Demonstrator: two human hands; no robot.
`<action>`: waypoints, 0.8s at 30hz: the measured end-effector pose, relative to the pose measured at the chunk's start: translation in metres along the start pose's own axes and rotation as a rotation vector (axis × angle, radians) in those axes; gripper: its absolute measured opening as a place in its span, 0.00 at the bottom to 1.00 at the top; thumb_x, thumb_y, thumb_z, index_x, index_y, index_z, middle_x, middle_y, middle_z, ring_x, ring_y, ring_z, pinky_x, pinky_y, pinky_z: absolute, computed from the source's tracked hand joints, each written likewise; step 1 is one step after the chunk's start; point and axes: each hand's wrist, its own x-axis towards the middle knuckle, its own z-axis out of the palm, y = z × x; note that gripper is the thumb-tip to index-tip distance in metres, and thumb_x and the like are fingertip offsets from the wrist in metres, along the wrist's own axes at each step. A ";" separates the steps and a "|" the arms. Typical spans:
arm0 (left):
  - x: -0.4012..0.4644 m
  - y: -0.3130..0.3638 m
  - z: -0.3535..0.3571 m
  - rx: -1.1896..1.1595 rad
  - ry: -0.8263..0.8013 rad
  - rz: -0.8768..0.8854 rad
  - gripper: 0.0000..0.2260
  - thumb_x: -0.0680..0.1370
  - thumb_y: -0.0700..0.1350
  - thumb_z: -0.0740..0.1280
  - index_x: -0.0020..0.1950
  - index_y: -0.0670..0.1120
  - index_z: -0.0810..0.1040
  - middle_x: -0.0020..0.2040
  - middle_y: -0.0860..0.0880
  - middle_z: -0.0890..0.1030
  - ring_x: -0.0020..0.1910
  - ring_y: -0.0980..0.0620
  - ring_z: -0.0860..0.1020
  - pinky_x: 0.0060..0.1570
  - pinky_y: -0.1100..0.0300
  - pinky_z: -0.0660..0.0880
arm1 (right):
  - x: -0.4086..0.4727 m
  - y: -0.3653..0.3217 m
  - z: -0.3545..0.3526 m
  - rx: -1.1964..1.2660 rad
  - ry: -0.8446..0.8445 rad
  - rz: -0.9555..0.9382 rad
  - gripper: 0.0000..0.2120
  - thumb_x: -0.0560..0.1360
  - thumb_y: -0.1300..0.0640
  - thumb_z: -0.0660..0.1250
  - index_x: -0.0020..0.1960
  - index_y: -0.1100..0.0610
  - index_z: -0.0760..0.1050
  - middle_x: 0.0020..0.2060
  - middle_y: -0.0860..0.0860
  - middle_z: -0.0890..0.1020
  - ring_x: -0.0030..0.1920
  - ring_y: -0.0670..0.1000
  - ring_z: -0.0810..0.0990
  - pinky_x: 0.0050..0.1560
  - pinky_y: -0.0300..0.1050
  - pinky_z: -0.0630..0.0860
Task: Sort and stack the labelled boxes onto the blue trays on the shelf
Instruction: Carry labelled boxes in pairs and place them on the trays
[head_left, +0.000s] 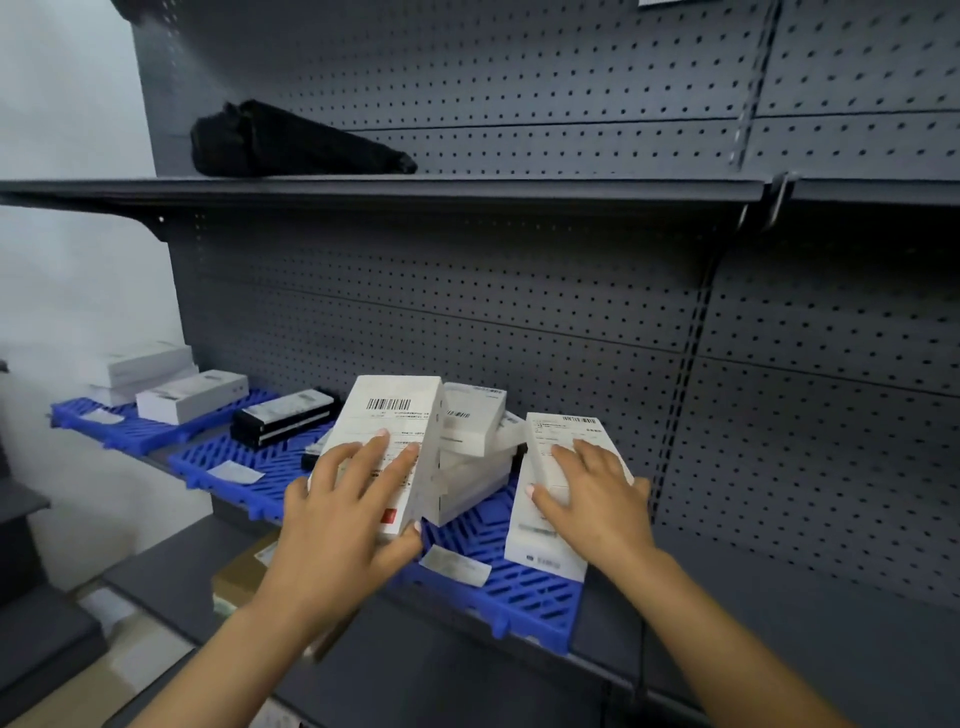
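Observation:
My left hand (348, 512) grips a white labelled box (395, 415), tilted up with its barcode facing me, thumb under its near right corner. My right hand (592, 499) holds a second white labelled box (550, 540), which stands on the near blue tray (524, 597), fingers spread over its label. Between the two boxes lies a loose pile of white boxes (472, 457) on the same tray. Black boxes (283, 415) sit on the middle blue tray (228, 457). White boxes (187, 395) rest on the far left blue tray (130, 431).
Paper labels lie on the trays' front parts, one (454, 566) near my left hand. A black bag (291, 143) lies on the upper shelf (467, 188). Dark pegboard backs the shelving. A cardboard box (244, 577) sits below the shelf at left.

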 end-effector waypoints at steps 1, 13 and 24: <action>0.004 -0.004 0.004 0.000 -0.007 0.004 0.31 0.69 0.61 0.58 0.70 0.53 0.69 0.69 0.49 0.71 0.63 0.45 0.67 0.46 0.44 0.73 | 0.007 -0.002 0.004 -0.016 -0.007 0.006 0.31 0.77 0.34 0.51 0.75 0.46 0.54 0.76 0.48 0.54 0.74 0.51 0.52 0.66 0.61 0.58; 0.031 -0.056 0.043 -0.181 -0.034 0.107 0.33 0.70 0.62 0.60 0.75 0.59 0.59 0.73 0.55 0.65 0.67 0.49 0.64 0.52 0.43 0.73 | 0.019 -0.012 0.022 -0.056 0.051 0.018 0.40 0.69 0.27 0.38 0.76 0.46 0.53 0.75 0.47 0.58 0.75 0.50 0.53 0.73 0.57 0.48; 0.037 -0.160 0.038 -0.224 0.012 0.253 0.32 0.69 0.61 0.62 0.73 0.56 0.62 0.71 0.53 0.66 0.66 0.48 0.65 0.51 0.45 0.72 | 0.022 -0.157 0.024 0.229 0.165 -0.291 0.31 0.74 0.36 0.51 0.75 0.46 0.57 0.75 0.44 0.58 0.74 0.45 0.51 0.70 0.36 0.40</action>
